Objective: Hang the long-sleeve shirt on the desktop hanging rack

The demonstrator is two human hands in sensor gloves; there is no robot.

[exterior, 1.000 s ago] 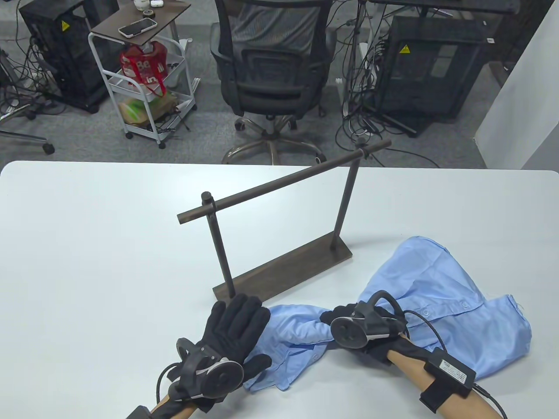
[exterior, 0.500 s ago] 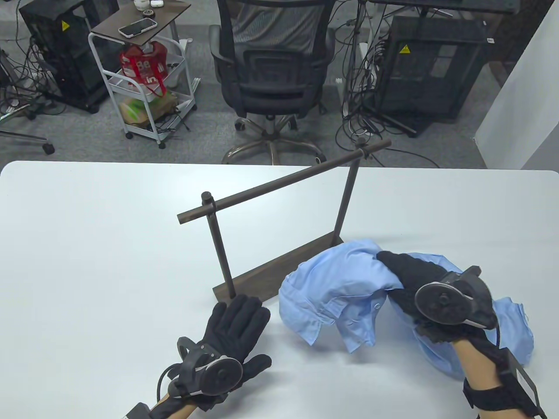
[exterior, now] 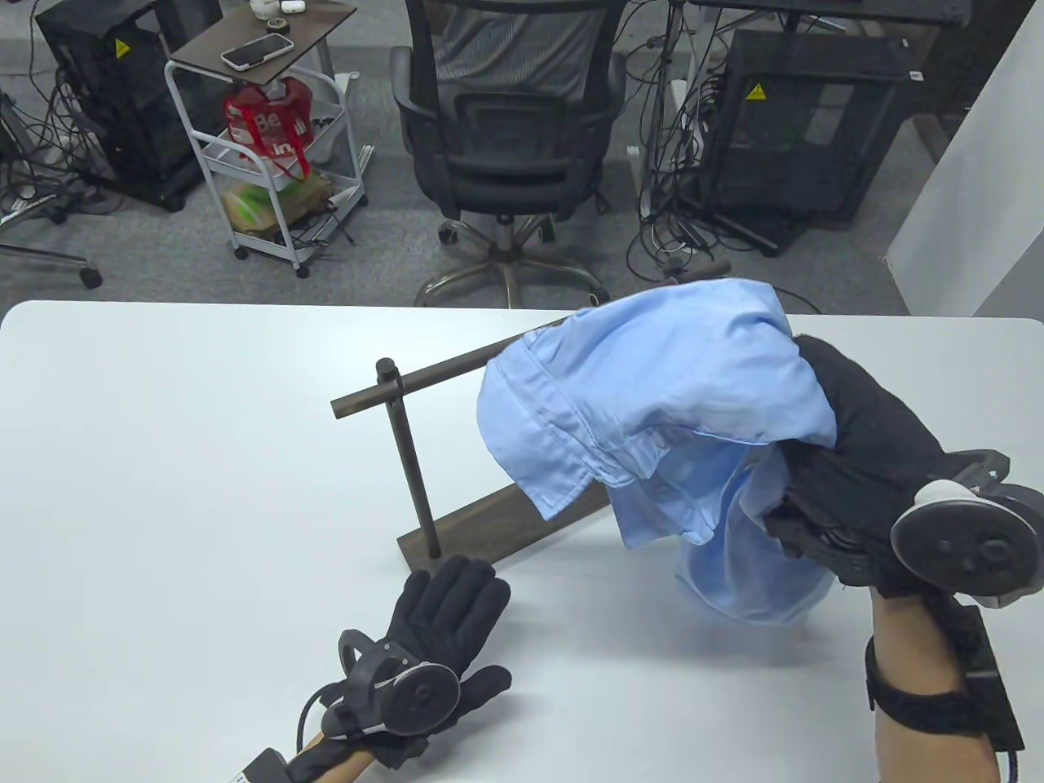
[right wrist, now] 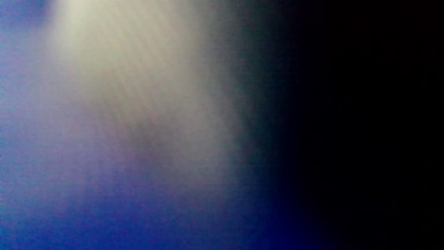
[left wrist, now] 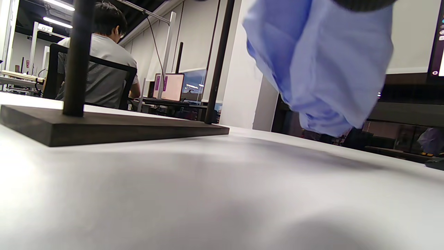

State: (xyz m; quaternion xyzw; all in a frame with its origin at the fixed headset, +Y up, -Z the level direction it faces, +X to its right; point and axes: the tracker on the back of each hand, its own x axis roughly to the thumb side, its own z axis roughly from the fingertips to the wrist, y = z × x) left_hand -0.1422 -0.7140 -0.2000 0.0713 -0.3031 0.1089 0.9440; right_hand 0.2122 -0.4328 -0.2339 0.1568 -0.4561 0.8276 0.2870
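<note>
While the right hand [exterior: 864,465] grips the bunched shirt [exterior: 652,408] seemingly above the rack [exterior: 424,375] bar, drape it evenly across, left hand [exterior: 440,620] flat on the table [exterior: 163,457].

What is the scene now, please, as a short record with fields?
shirt: light blue shirt, lifted off the table, bunched, in front of the rack's bar
right hand: right hand holds the shirt up
left hand: left hand flat on the table near the rack's base
rack: rack upright, nothing clearly hung yet
</note>
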